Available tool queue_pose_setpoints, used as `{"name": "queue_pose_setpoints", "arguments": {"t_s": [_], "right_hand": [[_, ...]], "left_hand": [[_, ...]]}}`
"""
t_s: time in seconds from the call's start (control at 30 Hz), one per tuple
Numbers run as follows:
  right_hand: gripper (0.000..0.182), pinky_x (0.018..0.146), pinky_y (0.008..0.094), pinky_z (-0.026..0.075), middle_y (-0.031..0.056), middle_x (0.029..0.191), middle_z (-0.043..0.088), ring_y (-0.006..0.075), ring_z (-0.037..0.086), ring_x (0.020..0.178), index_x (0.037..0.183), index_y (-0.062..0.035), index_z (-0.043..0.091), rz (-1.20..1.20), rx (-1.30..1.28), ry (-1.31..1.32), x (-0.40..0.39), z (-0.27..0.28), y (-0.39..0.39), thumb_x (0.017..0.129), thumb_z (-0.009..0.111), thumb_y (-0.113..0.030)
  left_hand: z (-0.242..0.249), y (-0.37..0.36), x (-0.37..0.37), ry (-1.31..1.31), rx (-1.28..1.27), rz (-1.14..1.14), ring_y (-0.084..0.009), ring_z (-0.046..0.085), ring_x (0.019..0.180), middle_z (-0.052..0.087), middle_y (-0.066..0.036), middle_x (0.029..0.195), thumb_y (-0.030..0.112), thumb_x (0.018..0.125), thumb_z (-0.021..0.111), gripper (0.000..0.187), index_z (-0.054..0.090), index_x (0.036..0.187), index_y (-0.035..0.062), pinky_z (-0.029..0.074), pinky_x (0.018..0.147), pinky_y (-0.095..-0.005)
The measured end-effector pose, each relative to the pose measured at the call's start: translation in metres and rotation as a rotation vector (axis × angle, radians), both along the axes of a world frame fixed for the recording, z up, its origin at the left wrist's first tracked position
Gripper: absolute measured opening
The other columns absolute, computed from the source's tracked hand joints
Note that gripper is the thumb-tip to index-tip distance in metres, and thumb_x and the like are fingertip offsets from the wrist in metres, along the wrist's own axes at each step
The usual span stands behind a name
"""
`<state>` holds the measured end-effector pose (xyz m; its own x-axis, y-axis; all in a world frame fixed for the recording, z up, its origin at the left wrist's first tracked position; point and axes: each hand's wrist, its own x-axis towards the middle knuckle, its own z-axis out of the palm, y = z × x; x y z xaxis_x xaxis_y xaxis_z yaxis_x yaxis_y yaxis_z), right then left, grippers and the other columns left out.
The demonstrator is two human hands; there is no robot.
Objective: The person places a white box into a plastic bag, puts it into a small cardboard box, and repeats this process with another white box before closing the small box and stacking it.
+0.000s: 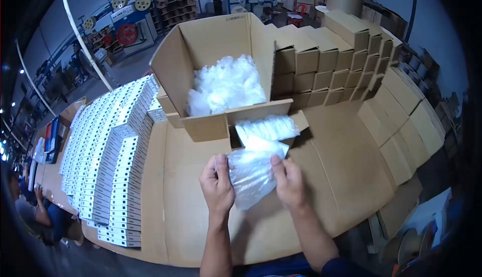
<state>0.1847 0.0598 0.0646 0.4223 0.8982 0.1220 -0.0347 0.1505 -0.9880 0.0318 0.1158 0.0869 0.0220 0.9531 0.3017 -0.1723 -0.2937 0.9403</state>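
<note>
Between my two hands a clear plastic bag [253, 179] is stretched over the table. My left hand [217, 184] pinches its left edge, thumb on top. On the other side, my right hand [290, 180] grips the right edge, also with the thumb on top. Just beyond the bag lies a white sheet [268, 145], partly overlapped by it. Behind that, a small open carton holds a row of plastic-wrapped pieces [268, 128]; what is inside the wrapping I cannot make out. A large open cardboard box [208, 128] full of crumpled clear plastic bags [228, 84] stands farther back.
Stacks of small white boxes [108, 156] fill the table's left side. Brown cartons [321, 61] are piled at the back right, with more along the right edge [401, 126]. Cardboard [186, 217] covers the tabletop. Another person [42, 212] sits at far left; machines [133, 26] stand behind.
</note>
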Motion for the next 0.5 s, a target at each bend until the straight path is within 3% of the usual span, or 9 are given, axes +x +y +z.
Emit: {"name": "queue_pose_setpoints", "arguments": {"t_s": [0.1, 0.13, 0.2, 0.27, 0.37, 0.43, 0.5], "right_hand": [[0.035, 0.092, 0.0355, 0.049, 0.0109, 0.106, 0.060, 0.0197, 0.060, 0.100, 0.084, 0.0050, 0.072, 0.058, 0.212, 0.023, -0.011, -0.028, -0.041, 0.100, 0.071, -0.026], [0.029, 0.100, 0.0358, 0.047, 0.0108, 0.112, 0.059, 0.0212, 0.058, 0.109, 0.091, 0.0048, 0.075, 0.130, 0.152, 0.021, -0.009, -0.032, -0.054, 0.099, 0.073, -0.023], [0.031, 0.101, 0.0357, 0.046, 0.0112, 0.115, 0.059, 0.0215, 0.057, 0.113, 0.096, 0.0055, 0.075, 0.241, 0.020, 0.069, 0.004, -0.044, -0.081, 0.098, 0.074, -0.026], [0.035, 0.098, 0.0357, 0.046, 0.0129, 0.115, 0.059, 0.0217, 0.057, 0.111, 0.101, 0.0052, 0.075, 0.186, -0.071, 0.019, 0.006, -0.052, -0.095, 0.096, 0.076, -0.029], [0.033, 0.093, 0.0348, 0.047, 0.0131, 0.110, 0.061, 0.0221, 0.058, 0.105, 0.097, 0.0038, 0.075, 0.088, 0.081, -0.190, -0.002, -0.057, -0.105, 0.097, 0.075, -0.029], [0.025, 0.089, 0.0343, 0.047, 0.0135, 0.111, 0.061, 0.0219, 0.058, 0.102, 0.093, 0.0005, 0.077, 0.043, 0.044, -0.175, -0.005, -0.062, -0.114, 0.097, 0.074, -0.024], [0.022, 0.087, 0.0339, 0.048, 0.0134, 0.112, 0.061, 0.0221, 0.058, 0.100, 0.092, -0.0003, 0.078, 0.078, 0.002, -0.168, -0.002, -0.060, -0.122, 0.097, 0.075, -0.022]], "left_hand": [[-0.020, -0.025, -0.001, 0.011, -0.037, -0.026, -0.0047, 0.040, 0.069, 0.048, 0.005, 0.072, 0.026, 0.112, 0.048, 0.040, 0.052, 0.079, 0.0032, 0.035, 0.060, -0.0251], [-0.026, -0.034, -0.004, 0.003, -0.067, -0.040, -0.0047, 0.040, 0.069, 0.047, 0.005, 0.072, 0.026, 0.112, 0.047, 0.041, 0.052, 0.079, 0.0034, 0.035, 0.060, -0.0252], [-0.036, -0.044, -0.014, 0.080, -0.067, -0.029, -0.0045, 0.039, 0.068, 0.046, 0.005, 0.071, 0.027, 0.113, 0.045, 0.042, 0.052, 0.079, 0.0036, 0.035, 0.059, -0.0250], [-0.041, -0.054, -0.022, 0.102, -0.043, -0.042, -0.0047, 0.039, 0.067, 0.046, 0.005, 0.071, 0.026, 0.113, 0.045, 0.041, 0.053, 0.080, 0.0027, 0.035, 0.059, -0.0251], [-0.046, -0.073, -0.024, 0.161, -0.060, -0.089, -0.0054, 0.040, 0.066, 0.047, 0.004, 0.069, 0.024, 0.113, 0.043, 0.041, 0.057, 0.083, 0.0004, 0.035, 0.059, -0.0254], [-0.052, -0.086, -0.029, 0.237, -0.078, -0.128, -0.0055, 0.041, 0.066, 0.047, 0.003, 0.068, 0.024, 0.113, 0.042, 0.042, 0.057, 0.083, -0.0004, 0.036, 0.059, -0.0254], [-0.061, -0.092, -0.030, 0.236, -0.069, 0.017, -0.0098, 0.050, 0.071, 0.057, -0.003, 0.082, 0.021, 0.107, 0.055, 0.030, 0.062, 0.087, 0.0003, 0.040, 0.061, -0.0271]]}}
